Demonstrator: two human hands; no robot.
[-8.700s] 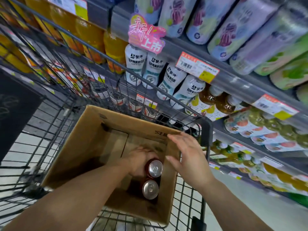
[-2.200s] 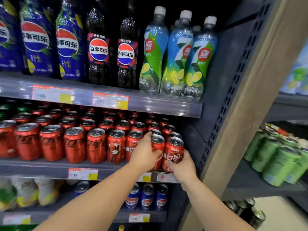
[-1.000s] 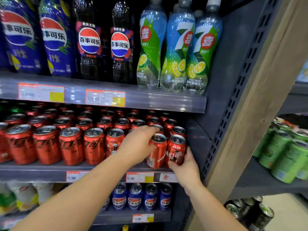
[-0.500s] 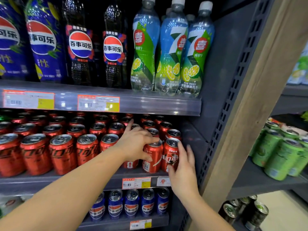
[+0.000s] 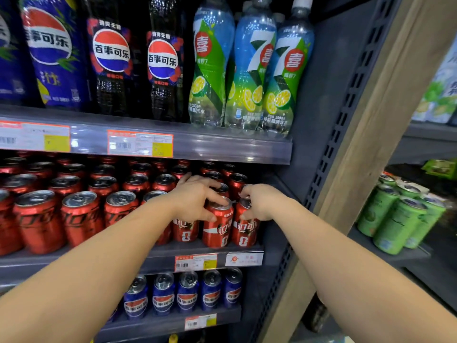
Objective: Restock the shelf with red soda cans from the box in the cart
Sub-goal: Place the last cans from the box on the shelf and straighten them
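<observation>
Red soda cans (image 5: 217, 226) with silver tops, upright, packed in rows on the grey middle shelf (image 5: 158, 256), frame's centre to 9 o'clock

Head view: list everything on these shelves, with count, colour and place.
Cola bottles: several, dark and blue labels, top shelf left.
Lemon-lime bottles: three in front, green-blue, top shelf right.
Red soda cans: many rows, middle shelf.
Blue cans: five in front, lower shelf.
Green cans: several, neighbouring shelf, right.
Price tags: orange-yellow, shelf edges.
Left hand: grips a front red can from above.
Right hand: grips the rightmost front red can.
</observation>
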